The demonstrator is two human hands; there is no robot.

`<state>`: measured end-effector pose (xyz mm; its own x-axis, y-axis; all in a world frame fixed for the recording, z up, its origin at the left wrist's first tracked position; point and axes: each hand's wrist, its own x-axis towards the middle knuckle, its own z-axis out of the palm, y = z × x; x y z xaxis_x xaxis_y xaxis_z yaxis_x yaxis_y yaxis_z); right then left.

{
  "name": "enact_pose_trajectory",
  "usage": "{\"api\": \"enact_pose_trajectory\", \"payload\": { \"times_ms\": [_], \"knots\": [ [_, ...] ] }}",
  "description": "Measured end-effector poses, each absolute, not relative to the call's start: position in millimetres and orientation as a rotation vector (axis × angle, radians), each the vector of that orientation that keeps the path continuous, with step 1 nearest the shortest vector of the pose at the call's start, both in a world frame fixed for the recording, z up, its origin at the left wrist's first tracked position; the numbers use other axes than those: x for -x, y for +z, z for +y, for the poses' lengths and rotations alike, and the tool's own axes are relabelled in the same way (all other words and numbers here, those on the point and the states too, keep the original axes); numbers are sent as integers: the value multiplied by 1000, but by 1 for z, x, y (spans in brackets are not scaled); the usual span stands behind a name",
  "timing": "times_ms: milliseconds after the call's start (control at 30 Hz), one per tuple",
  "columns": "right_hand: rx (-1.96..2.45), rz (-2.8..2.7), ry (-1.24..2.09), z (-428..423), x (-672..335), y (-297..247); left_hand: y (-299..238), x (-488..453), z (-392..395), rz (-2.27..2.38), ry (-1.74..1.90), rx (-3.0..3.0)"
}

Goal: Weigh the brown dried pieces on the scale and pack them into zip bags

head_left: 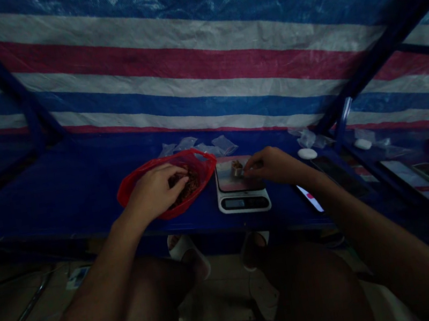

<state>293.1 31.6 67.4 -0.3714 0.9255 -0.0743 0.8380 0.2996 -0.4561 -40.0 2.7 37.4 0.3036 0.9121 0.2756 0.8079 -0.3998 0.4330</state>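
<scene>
We see a striped tarp [198, 60] in blue, white and magenta-red bands. Blue table surface [62, 201], dark blue frame bars [377, 53]. Red plastic bag [136, 179] with reddish-brown bits [189, 185] inside. White kitchen scale [243, 199], grey platform, dark display. Clear small pouches [195, 144]. White round caps [307, 153]. Phone screen [309, 197] shows white with a red patch. White slippers [185, 247] below, on a pale floor.

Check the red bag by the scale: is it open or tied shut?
Open. The red bag lies with its mouth spread wide, and the left hand reaches inside onto the brown pieces.
</scene>
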Motion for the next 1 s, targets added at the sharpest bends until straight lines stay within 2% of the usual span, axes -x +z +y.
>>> {"api": "enact_pose_trajectory", "payload": {
  "times_ms": [267, 400, 600, 800, 1000],
  "knots": [
    [1632, -2353, 722, 33, -294, 62, 31, 41, 6, 1666, 454, -2412],
    [1655, -2364, 646, 35, -290, 62, 33, 40, 6, 1713, 411, -2411],
    [1671, -2447, 735, 34, -291, 75, 37, 38, 3, 1712, 435, -2397],
    [1661, -2399, 584, 42, -305, 97, 38, 38, 3, 1723, 417, -2396],
    [1546, -2613, 395, 55, -272, 122, 38, 36, 3, 1746, 396, -2416]
  ]
}}
